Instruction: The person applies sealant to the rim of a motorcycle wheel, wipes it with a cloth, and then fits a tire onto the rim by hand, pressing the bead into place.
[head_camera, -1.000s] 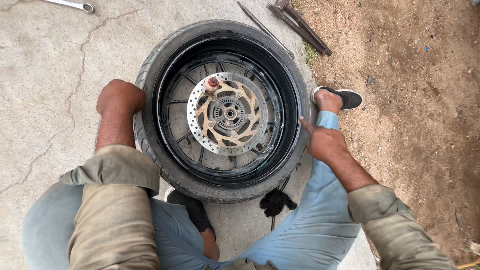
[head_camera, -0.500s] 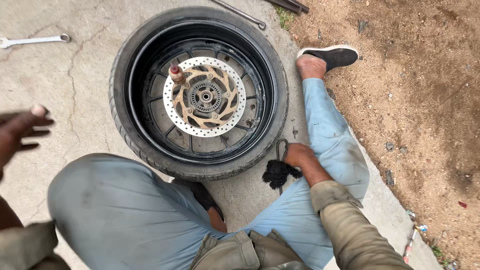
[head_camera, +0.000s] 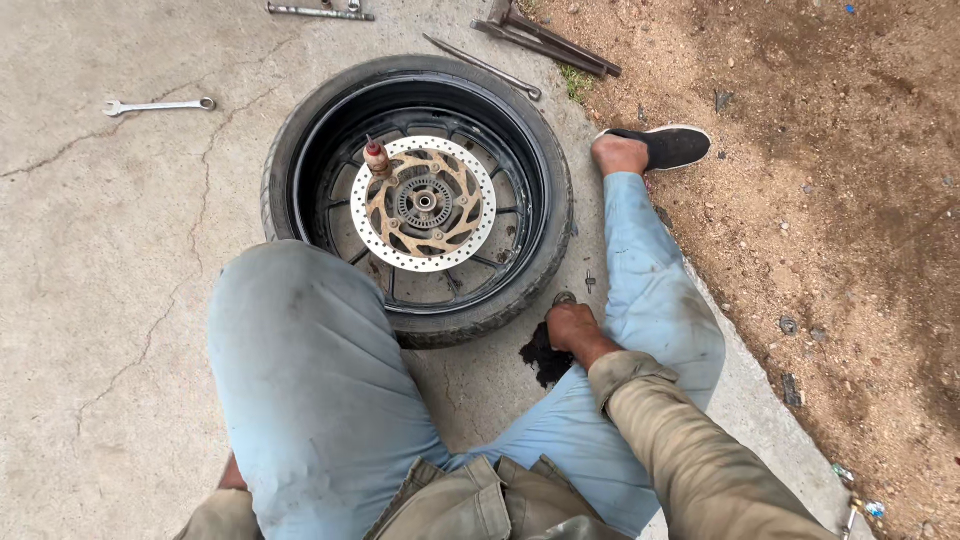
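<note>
A motorcycle wheel lies flat on the concrete: black tyre (head_camera: 545, 200), drilled brake disc (head_camera: 425, 203) on the hub, and a small red-capped piece (head_camera: 375, 152) at the disc's edge. My right hand (head_camera: 570, 325) is down on the ground just beside the tyre's near right edge. Its fingers are curled onto a black rag (head_camera: 542, 358). A small round metal part (head_camera: 563, 297) lies by the knuckles. My left thigh (head_camera: 300, 370) covers the wheel's near side. Only a sliver of my left hand (head_camera: 233, 473) shows behind it.
A silver spanner (head_camera: 160, 105) lies on the cracked concrete far left. A long bar (head_camera: 320, 12) sits at the top edge, with a thin tyre lever (head_camera: 480, 65) and dark metal tools (head_camera: 555, 42) beyond the wheel. My shoe (head_camera: 668, 147) rests at the dirt border (head_camera: 830, 250).
Both hands have left the tyre's sides. My right hand dropped to the black rag on the ground, my left went down behind my thigh, and my left knee swung over the wheel.
</note>
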